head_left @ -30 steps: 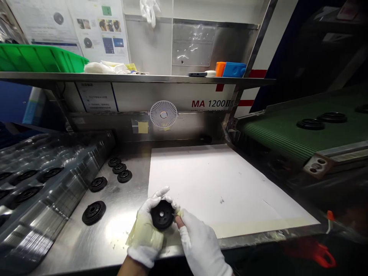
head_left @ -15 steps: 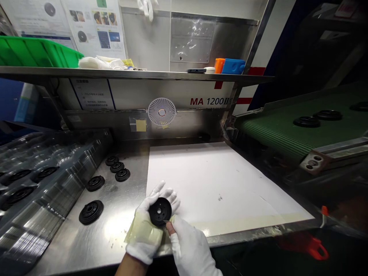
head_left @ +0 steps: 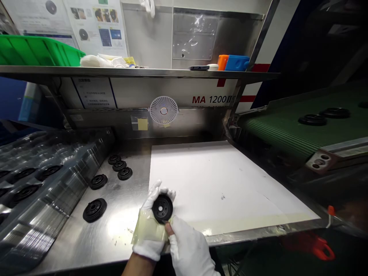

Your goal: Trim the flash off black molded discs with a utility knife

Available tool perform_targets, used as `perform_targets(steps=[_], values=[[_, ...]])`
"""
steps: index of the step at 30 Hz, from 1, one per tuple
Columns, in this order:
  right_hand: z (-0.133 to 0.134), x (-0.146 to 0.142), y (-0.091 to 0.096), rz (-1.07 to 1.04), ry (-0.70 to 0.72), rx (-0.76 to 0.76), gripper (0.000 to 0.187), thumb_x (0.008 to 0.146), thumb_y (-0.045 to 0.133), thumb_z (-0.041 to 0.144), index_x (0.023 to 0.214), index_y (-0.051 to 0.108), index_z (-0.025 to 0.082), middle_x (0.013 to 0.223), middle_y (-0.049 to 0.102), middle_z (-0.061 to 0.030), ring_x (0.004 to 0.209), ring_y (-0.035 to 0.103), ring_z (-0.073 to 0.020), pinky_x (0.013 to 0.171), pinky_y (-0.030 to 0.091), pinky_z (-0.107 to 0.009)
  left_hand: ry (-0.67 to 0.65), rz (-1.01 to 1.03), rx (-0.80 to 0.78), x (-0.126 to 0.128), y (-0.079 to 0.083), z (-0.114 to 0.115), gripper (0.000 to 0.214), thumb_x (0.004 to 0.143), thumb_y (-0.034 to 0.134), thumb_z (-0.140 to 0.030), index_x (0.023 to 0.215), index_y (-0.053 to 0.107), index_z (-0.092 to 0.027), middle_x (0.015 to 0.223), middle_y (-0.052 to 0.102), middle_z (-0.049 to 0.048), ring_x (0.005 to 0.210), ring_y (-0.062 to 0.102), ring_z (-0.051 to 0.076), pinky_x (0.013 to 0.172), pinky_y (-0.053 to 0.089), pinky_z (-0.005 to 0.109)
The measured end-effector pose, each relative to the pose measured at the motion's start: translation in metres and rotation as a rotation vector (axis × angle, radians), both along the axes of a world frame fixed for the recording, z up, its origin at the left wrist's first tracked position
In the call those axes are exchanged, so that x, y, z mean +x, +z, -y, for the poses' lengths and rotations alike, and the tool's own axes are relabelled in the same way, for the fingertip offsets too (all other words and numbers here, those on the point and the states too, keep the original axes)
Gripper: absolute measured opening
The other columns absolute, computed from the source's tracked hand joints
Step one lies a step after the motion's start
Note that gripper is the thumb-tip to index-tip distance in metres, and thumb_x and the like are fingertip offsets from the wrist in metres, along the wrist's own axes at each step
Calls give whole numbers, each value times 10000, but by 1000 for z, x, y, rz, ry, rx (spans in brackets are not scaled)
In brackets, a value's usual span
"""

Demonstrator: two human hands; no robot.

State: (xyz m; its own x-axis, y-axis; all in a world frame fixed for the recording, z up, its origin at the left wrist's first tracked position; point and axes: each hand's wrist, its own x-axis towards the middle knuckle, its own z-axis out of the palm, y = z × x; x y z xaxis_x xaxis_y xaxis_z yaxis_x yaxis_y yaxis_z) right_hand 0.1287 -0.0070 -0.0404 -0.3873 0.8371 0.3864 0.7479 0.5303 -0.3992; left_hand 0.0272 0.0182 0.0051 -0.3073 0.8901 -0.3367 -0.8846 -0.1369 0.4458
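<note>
fingers of the left hand point(head_left: 150, 237) have curled in tighter behind the black ribbed disc point(head_left: 162, 208); the disc itself has hardly moved once the head shift is allowed for. it looks like moulded rubber or stiff plastic: probably light, fairly rigid, matte, not very slippery in cotton gloves. best hold looks like the outer rim, leaving the centre hole free. left hand is cupped and carrying it, with yellowish translucent tape point(head_left: 149, 230) wrapped over the glove. right hand point(head_left: 189, 247) sits lower, with a bare fingertip point(head_left: 169, 229) on the disc's lower rim. rest of its fingers are hidden, so can't tell if it's pinching or only touching.

disc is held just off the near left corner of the white sheet point(head_left: 218, 184), which lies on the steel bench point(head_left: 115, 239). left of the sheet, six more black discs point(head_left: 119, 165) sit on the bench, and further left is a clear ribbed tray point(head_left: 54, 180) with discs in its pockets. right of the sheet is a green conveyor belt point(head_left: 287, 130) carrying more discs. beyond the sheet are a small white fan point(head_left: 163, 110) and a steel shelf point(head_left: 138, 72) holding a green crate point(head_left: 37, 51).
</note>
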Motion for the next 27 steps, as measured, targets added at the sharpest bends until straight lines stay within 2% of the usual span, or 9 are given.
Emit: perform_targets(steps=[2, 5, 7, 13, 16, 18, 20, 23, 27], values=[[-2, 4, 5, -43, 0, -5, 264, 915, 300, 280, 746, 498, 243, 610, 585, 21, 520, 555, -174, 488, 233, -299, -75, -24, 8, -3, 2, 5, 318, 748, 556, -136, 1064, 584, -119, 935, 629, 124, 898, 609, 248, 785, 511, 411], [-6, 12, 11, -107, 5, -29, 233, 902, 317, 250, 863, 546, 240, 709, 636, 9, 594, 586, -174, 516, 283, -281, -187, -20, 42, -7, 2, 12, 307, 739, 528, -138, 1037, 594, -99, 787, 612, 95, 753, 607, 211, 708, 519, 383], [-7, 15, 11, -103, 0, -53, 226, 893, 326, 234, 909, 551, 241, 748, 645, 6, 627, 594, -173, 538, 300, -272, -175, -27, 70, -7, 0, 14, 256, 739, 546, -137, 986, 610, -113, 695, 575, 47, 660, 572, 159, 670, 513, 331], [2, 6, 2, -13, -36, -1, 261, 914, 303, 277, 781, 526, 249, 624, 596, 21, 521, 554, -185, 494, 245, -297, -54, 38, 68, 3, -3, 4, 80, 747, 615, -163, 824, 624, -144, 662, 537, -2, 635, 542, 105, 707, 508, 277], [4, 2, 3, -32, -24, 12, 273, 925, 292, 289, 785, 524, 253, 631, 596, 23, 527, 558, -185, 497, 243, -301, 45, 5, 70, 4, -4, 3, 173, 753, 599, -158, 923, 629, -151, 722, 583, 20, 723, 588, 132, 802, 504, 330], [1, 4, 5, -52, -19, -1, 270, 920, 296, 290, 775, 520, 253, 630, 590, 22, 531, 554, -185, 498, 243, -303, -1, -38, 43, 2, -5, 6, 290, 757, 566, -174, 1042, 605, -136, 844, 626, 85, 818, 609, 199, 808, 504, 403], [-3, 9, 8, -80, -17, -21, 251, 905, 308, 276, 775, 521, 248, 645, 593, 17, 552, 557, -183, 511, 259, -297, -112, -40, 41, -2, -5, 10, 363, 755, 525, -179, 1109, 575, -117, 876, 629, 126, 817, 610, 240, 746, 516, 448], [-6, 15, 9, -84, -28, -54, 230, 888, 316, 248, 796, 527, 241, 666, 598, 10, 577, 561, -181, 531, 276, -288, -153, -24, 91, -3, -6, 12, 365, 741, 522, -145, 1103, 573, -136, 722, 592, 57, 681, 586, 182, 665, 525, 381], [0, 12, 4, -30, -39, -69, 250, 912, 304, 272, 785, 517, 243, 648, 596, 14, 548, 551, -176, 512, 260, -284, -52, -58, 83, 3, -7, 8, 261, 754, 584, -164, 1014, 608, -168, 688, 555, 4, 646, 560, 121, 670, 517, 286]])
